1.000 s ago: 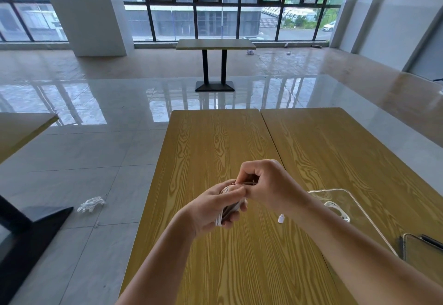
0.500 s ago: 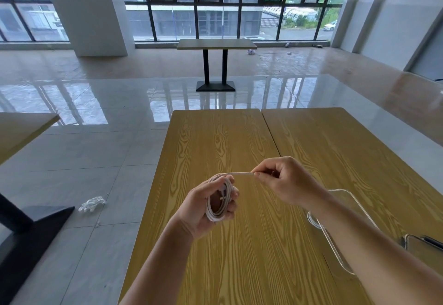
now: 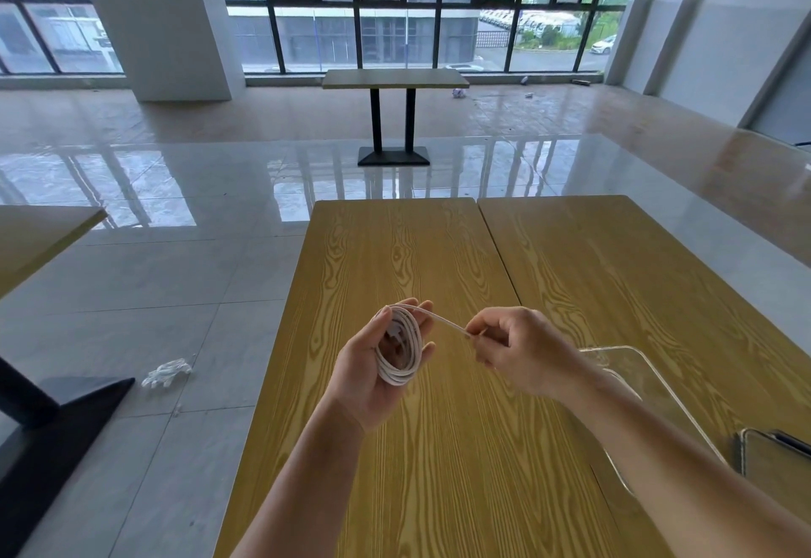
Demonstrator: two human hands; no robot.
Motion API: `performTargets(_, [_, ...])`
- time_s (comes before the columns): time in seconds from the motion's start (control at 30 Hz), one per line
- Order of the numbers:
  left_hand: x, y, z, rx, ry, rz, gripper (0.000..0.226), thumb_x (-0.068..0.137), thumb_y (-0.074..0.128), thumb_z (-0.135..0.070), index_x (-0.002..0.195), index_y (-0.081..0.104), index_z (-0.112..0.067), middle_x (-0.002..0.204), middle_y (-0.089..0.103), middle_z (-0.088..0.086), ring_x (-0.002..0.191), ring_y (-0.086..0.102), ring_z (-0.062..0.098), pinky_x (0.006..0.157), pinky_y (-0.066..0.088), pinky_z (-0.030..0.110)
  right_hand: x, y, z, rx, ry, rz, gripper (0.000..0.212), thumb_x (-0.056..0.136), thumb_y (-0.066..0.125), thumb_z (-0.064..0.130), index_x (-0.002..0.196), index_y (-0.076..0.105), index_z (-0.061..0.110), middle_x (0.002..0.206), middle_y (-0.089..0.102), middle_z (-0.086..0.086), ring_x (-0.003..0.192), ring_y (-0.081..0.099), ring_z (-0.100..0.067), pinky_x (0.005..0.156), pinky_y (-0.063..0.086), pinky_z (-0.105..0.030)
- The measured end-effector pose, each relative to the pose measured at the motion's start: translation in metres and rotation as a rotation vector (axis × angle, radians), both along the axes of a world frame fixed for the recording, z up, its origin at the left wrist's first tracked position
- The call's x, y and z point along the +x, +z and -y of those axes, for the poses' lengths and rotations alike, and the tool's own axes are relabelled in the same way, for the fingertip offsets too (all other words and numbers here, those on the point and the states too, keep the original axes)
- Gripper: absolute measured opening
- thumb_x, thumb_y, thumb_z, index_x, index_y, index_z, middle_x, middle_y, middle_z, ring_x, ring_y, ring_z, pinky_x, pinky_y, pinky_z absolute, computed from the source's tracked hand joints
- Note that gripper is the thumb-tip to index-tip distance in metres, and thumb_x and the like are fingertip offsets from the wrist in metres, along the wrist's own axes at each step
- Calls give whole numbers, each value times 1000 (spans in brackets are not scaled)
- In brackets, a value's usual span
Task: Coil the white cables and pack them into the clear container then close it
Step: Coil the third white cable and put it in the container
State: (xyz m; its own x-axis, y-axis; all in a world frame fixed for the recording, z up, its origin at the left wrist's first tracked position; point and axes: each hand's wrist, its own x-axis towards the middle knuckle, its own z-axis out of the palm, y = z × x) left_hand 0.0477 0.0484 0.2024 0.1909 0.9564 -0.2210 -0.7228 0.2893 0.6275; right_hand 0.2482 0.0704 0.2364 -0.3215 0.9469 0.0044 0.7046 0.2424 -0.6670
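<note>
The wooden table (image 3: 439,448), two yellow-grained tops butted along a dark seam, serves as the reference for all positions. On its right part lies the clear container (image 3: 649,371), a transparent rounded-corner tray; the right forearm crosses over its near half, and its contents cannot be made out through the glare and the arm. To the right of the container, at the picture's edge, sits a second clear-rimmed piece (image 3: 772,461) with a dark item on it, cut off by the frame and not identifiable. Above the table's left half, the left hand (image 3: 377,371) is cupped palm-up, fingers curled round the coiled white cable (image 3: 401,349), several loops stacked into a ring and held clear of the tabletop. A free strand runs from the top of the coil to the right hand (image 3: 513,349), which pinches the strand's end between thumb and forefinger, the other fingers curled in; the strand is taut between the two hands. On the tiled floor left of the table lies a small white bundle (image 3: 166,373), too small to identify. Further left, a second table (image 3: 39,237) with a black base is cut off. Beyond the far edge stands a third table (image 3: 395,79) before the windows.
</note>
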Motion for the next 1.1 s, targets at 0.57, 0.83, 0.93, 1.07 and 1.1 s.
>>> performTargets(0.57, [8,4,-2,153,-82,-35,38,92,43,-32,119,60,-12,132,65,4,136,49,19,115,29,46,-30,-24,17,-544,-357,-1100,4,95,58,-3,95,62,-2,78,73,-16,73,74,-23,65,62,-31])
performTargets(0.83, [11,4,-2,159,-92,22,38,94,42,-31,120,61,-11,136,63,7,134,52,20,108,39,40,-45,-20,27,-744,-362,-1339,7,95,57,-4,101,61,-4,83,73,-23,73,75,-29,64,64,-35])
performTargets(0.93, [10,4,-2,146,-89,26,39,94,42,-32,122,59,-10,136,63,8,128,57,22,105,41,40,-48,-19,29,-781,-353,-1293,9,92,62,-2,101,62,1,86,75,-20,73,74,-28,65,63,-36])
performTargets(1.07, [8,0,-3,146,-93,31,37,95,49,-32,122,61,-10,139,61,8,124,60,21,98,47,36,-52,-19,28,-804,-414,-1363,11,93,61,-1,102,57,5,82,74,-18,70,73,-26,62,62,-35])
performTargets(1.1, [8,-1,-3,147,-95,34,38,93,49,-33,121,63,-10,140,60,7,124,60,22,96,49,35,-53,-19,28,-812,-426,-1389,11,94,59,-2,101,56,5,80,73,-18,69,73,-26,59,62,-34])
